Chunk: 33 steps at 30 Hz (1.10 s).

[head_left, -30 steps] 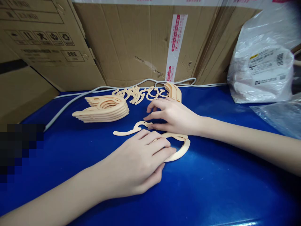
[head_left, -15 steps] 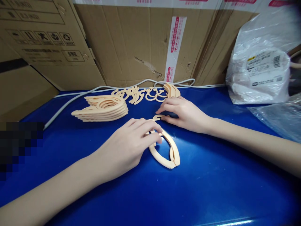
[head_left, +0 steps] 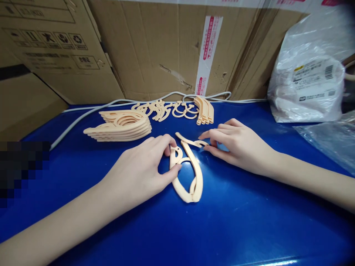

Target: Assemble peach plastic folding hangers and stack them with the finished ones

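A beige folding clothes hanger [head_left: 198,177] lies on the blue table in front of me, its arms forming a pointed loop. My left hand [head_left: 141,166] grips the left arm of this hanger between thumb and bent fingers. A curved hook piece [head_left: 190,141] reaches rightward from the top of the loop. Its right end is between the thumb and index finger of my right hand [head_left: 241,147], the other fingers curled behind. Beyond my left hand stand stacked folded hangers [head_left: 124,131]. Loose hooks [head_left: 161,111] and a bundle of curved arm pieces [head_left: 205,109] lie farther back.
Cardboard boxes [head_left: 155,48] wall off the back of the blue table [head_left: 222,229]. Along their foot runs a white cable [head_left: 83,121], bending forward at the left. A labelled plastic bag [head_left: 307,81] stands at the back right, with clear plastic film [head_left: 330,142] before it.
My right hand has moved right and nearer, and the hook now points to the right. My left hand has shifted its fingers on the hanger, which has slid slightly left.
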{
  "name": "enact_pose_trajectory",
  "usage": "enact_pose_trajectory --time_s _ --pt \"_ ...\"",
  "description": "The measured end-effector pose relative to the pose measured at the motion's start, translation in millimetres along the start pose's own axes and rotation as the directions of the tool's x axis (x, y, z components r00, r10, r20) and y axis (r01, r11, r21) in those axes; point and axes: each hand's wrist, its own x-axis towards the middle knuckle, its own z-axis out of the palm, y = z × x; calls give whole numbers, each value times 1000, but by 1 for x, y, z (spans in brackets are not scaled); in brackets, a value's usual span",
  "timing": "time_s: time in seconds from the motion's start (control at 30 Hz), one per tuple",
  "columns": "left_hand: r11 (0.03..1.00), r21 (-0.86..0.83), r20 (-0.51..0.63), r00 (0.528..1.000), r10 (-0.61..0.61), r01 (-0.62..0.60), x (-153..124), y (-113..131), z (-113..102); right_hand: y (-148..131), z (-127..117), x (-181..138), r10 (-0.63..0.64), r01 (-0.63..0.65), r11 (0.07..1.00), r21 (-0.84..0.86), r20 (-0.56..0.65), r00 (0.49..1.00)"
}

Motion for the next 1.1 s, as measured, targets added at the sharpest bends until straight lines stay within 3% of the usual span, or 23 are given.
enact_pose_trajectory --time_s 0.2,0.4,0.6,0.87,0.97,1.1 --pt "999 -43 51 998 34 -32 3 -15 -5 -6 -1 -9 89 -92 987 135 29 996" --pt "981 22 97 977 188 -191 8 -21 -7 -13 4 -7 -19 16 992 129 20 1000" --pt "927 191 131 944 302 -323 6 -20 -7 -12 -2 -10 -99 72 939 335 63 993" --pt "832 401 65 918 391 -383 6 -15 -6 19 -4 -14 -136 134 990 52 54 989" --pt "870 258 79 907 414 -419 5 -7 -9 20 -5 -14 -158 156 987 44 67 985" --pt "926 11 168 914 370 -377 3 -3 -8 16 -6 -14 -160 156 985 68 67 985"
